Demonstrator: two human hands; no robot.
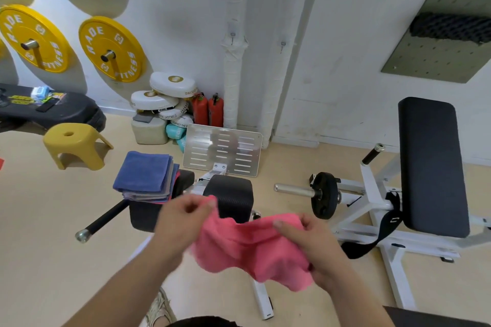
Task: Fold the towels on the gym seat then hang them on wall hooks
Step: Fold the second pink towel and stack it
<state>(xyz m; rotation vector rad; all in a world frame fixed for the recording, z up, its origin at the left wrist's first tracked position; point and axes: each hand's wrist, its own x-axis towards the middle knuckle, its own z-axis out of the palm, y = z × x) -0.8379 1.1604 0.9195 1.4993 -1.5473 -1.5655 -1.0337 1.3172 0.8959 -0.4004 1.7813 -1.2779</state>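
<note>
A pink towel [249, 249] hangs loosely between my two hands above the black gym seat [231, 195]. My left hand [183, 216] pinches its upper left corner, and my right hand [305, 236] grips its right edge. A stack of folded towels [144, 175], blue on top with grey and red below, lies on the left pad of the seat. Two small wall hooks [233, 36] [283, 44] are fixed on the white wall behind.
A yellow stool [75, 145] stands on the floor at left. A metal footplate [223, 148], red fire extinguishers [208, 111] and white pads [164, 98] sit by the wall. A white bench [433, 167] with a weight plate [324, 195] stands at right.
</note>
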